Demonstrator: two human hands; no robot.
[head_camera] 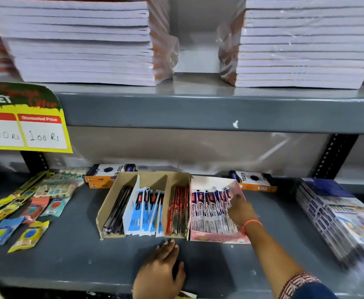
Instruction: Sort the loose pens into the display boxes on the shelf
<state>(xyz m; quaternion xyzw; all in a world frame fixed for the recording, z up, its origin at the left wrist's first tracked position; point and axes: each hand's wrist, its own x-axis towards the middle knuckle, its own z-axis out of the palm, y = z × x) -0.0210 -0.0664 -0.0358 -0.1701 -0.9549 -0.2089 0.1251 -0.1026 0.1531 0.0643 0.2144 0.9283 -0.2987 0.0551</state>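
The right hand (240, 209) reaches into the pink display box (217, 238), its fingers curled down among the packeted pens (209, 209) that stand in a row there; whether it pinches one of them cannot be told, since the fingertips are buried in the packets. A red thread circles its wrist. The left hand (160, 271) lies palm-down on the grey shelf (69, 262), fingers loosely together and pointing toward the front edge of the cardboard display box (109, 203), just short of touching it; it appears to hold nothing, though a dark shape shows beside its thumb.

The cardboard box sits directly left of the pink one, touching it, and is split into compartments: black pens (117, 212) on the left, blue-and-white packeted pens (146, 212) in the middle, red pens (178, 212) on the right. Behind the boxes lie orange-and-black cartons (105, 175). Further left, loose packets of erasers (29, 236) are scattered on the shelf; to the far right rests a stack of flat blue boxes (336, 221). On the shelf above stand piles of notebooks (79, 39), and a yellow price sign (23, 121) hangs at left.
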